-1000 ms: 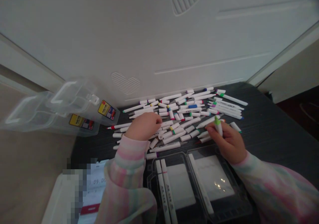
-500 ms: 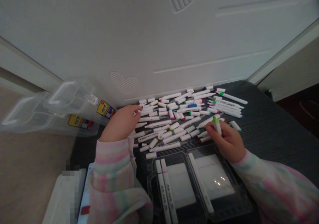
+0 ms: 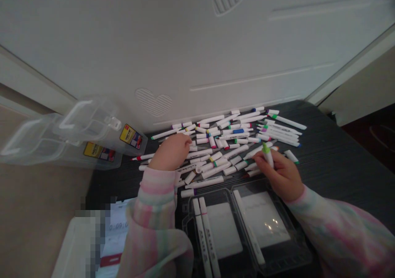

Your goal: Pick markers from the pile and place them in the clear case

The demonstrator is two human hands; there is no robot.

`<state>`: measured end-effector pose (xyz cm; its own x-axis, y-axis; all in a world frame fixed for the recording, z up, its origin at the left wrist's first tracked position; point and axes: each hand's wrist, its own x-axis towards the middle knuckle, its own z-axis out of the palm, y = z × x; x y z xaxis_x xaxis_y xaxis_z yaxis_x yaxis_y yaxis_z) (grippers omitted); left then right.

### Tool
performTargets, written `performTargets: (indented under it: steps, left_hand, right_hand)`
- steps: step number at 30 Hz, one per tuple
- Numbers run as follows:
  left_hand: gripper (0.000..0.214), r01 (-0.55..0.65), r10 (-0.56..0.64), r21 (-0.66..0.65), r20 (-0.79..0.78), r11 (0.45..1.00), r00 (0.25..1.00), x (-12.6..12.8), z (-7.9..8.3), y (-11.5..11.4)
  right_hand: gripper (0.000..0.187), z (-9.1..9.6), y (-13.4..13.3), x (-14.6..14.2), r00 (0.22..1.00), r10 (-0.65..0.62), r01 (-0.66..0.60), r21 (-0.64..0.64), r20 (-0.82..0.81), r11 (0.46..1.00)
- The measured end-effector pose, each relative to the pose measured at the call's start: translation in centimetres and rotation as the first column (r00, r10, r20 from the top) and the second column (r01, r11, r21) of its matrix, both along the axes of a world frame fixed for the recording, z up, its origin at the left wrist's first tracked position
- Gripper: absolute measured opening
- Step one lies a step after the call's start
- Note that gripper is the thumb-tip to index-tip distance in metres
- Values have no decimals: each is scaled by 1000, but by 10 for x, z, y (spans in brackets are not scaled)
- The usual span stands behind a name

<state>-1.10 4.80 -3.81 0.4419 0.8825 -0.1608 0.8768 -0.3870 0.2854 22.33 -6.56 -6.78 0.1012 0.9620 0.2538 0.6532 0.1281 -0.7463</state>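
Note:
My right hand [image 3: 282,175] is closed around a white marker [image 3: 268,156], whose light green end points up. It hovers at the right front of a loose pile of white markers [image 3: 216,171] with coloured ends, some without caps. Over the left part of that pile is my left hand [image 3: 173,151], back up and fingers bent down; most of its fingers are hidden, so what they hold, if anything, does not show. In front lies an opened clear plastic case [image 3: 230,195]. Two markers [image 3: 206,232] lie in its left half and one marker [image 3: 248,226] in its right half.
Two clear plastic boxes [image 3: 72,123] with yellow labels stand at the left. A phone [image 3: 115,237] showing a timer lies at the front left, partly behind my sleeve. A white panel [image 3: 197,55] with heart reliefs rises behind the dark table [image 3: 348,171].
My left hand has moved right across the pile, uncovering markers at its left end, one with a red tip. More of the phone shows. My right hand keeps its marker in nearly the same place.

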Motion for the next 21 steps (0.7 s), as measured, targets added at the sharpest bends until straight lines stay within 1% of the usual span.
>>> performTargets:
  steps: [5,8,12,16,18,21]
  left_hand:
    - [28,-2,2,-1,-14,1000,1000,-1,4,-1]
    - [25,13,-13,6,-16,1000,1000,-2,7,-1]
    - [23,28,-28,-3,-19,1000,999,-2,13,-4]
    - [25,51,-52,-42,-8,998,999,2,21,-9]
    - [27,59,-59,-58,3,997,998,5,25,-12]
    - [26,90,-89,-81,14,993,996,11,29,-17]
  right_hand:
    - [14,1,-1,1,1000,0,0,4,-13,1000]
    - [13,-2,-2,2,998,-5,5,11,-57,1000]
    - [15,-9,-2,6,986,-80,83,18,-145,996]
    - [18,-16,0,11,965,-144,155,36,-218,987]
    - [20,-18,1,12,956,-147,165,53,-254,985]
    - [21,-20,2,11,945,-115,140,62,-307,988]
